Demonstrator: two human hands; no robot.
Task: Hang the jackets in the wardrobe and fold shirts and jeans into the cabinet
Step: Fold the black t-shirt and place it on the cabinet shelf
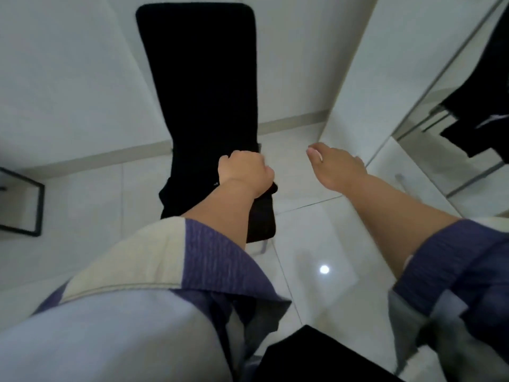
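My left hand (245, 172) has its grip closed around a black garment (259, 213) lying on a black chair (198, 73); my right hand (337, 168) hovers open-fingered beside it.

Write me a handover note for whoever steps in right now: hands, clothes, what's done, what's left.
Left hand: gripping a black garment that hangs long above the floor; its type is unclear.
Right hand: open, holding nothing, reaching toward the white door panel.
Dark clothes show in the mirror at right.
Done: garment picked up.
Left: put it away, hung or folded; nothing else to sort is in view.
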